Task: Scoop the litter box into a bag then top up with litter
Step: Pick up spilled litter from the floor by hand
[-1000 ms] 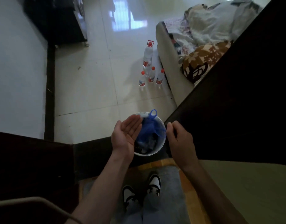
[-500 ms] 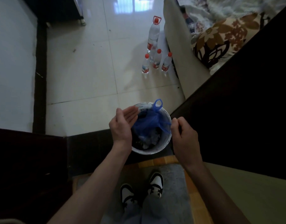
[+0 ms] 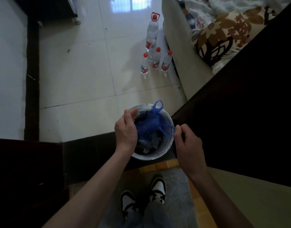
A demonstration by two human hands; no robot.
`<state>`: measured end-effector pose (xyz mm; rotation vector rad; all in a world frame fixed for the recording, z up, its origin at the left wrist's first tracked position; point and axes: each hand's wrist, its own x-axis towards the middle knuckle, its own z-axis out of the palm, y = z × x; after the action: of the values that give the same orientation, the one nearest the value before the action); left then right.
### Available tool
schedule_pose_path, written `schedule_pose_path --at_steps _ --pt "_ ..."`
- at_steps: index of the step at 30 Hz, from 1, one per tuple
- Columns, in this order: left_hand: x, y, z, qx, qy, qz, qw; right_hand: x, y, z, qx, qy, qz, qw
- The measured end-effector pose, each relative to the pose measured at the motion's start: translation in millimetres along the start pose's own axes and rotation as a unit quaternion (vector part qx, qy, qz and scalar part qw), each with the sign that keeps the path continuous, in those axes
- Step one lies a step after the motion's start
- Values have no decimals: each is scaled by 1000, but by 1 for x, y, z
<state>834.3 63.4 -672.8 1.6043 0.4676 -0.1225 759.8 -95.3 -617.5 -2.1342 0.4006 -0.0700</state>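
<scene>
A blue plastic bag (image 3: 151, 125) sits in a round white bucket (image 3: 166, 150) on the floor just ahead of my feet. One bag handle sticks up at the far rim; the other loops to the right. My left hand (image 3: 125, 130) is over the bucket's left side, fingers curled against the bag's left edge. My right hand (image 3: 188, 142) is at the bucket's right rim, its fingertips pinched on the right handle loop. Dark and pale rubbish lies in the bucket under the bag. No litter box or scoop is in view.
Several red-capped water bottles (image 3: 155, 58) stand on the pale tiled floor beyond the bucket, beside a sofa (image 3: 176, 51) with a patterned cushion. A dark door or panel (image 3: 240, 112) fills the right. Dark furniture is low on the left. My shoes (image 3: 157, 190) stand on a grey mat.
My left hand went from an open palm to fingers curled on the bag's left edge. My right hand closed on the right handle loop. The view tilted down toward the bucket.
</scene>
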Motion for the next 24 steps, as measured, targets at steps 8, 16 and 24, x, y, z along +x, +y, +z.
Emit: schedule_pose_path --at_steps 8,16,24 --pt "-1 -6 -4 145 -24 119 982 6 -2 -2 -19 2 -7 1000" --pt "1 -6 -12 277 -114 235 925 14 -10 0 -28 5 -19 999" --pt "11 -14 -22 478 -174 351 787 27 -16 4 -54 7 -64 997"
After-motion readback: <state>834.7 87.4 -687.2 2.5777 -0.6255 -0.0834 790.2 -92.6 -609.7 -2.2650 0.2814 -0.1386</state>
